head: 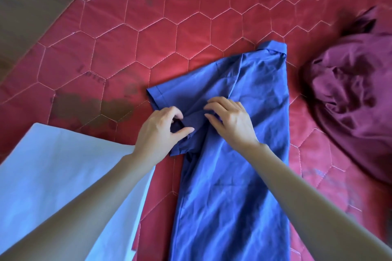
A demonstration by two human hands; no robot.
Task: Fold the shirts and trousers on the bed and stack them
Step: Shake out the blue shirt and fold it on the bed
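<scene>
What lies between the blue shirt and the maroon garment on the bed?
Only bare red quilt separates the blue shirt from the maroon garment, seen in the head view.

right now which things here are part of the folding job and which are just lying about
Job: blue shirt, pinched by left hand, right hand resting on it; crumpled maroon garment; pale blue cloth.
Lying about: only the red quilted bed cover beneath.
</scene>
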